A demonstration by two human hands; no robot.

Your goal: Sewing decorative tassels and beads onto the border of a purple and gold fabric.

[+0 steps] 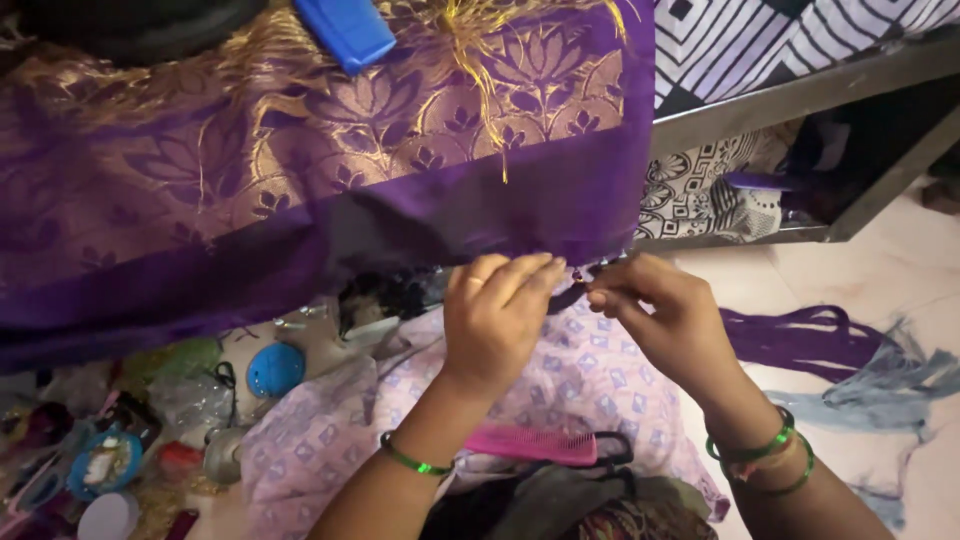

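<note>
A purple cloth (300, 150) with gold flower weave hangs across the upper view, its plain purple border at the bottom. My left hand (495, 320) pinches the lower edge of that border with closed fingers. My right hand (665, 320) pinches the same edge just to the right, where small red beads (577, 274) and dark tassel threads sit between the two hands. Green bangles circle both wrists. Loose gold threads (480, 60) dangle from the cloth's top.
A pink comb (535, 443) lies on a lilac patterned cloth (560, 380) over my lap. A blue comb (345, 30) rests on top. Small containers and a blue round lid (275, 370) clutter the floor left. Purple thread bundles (800, 340) lie right, by a metal bed frame (800, 100).
</note>
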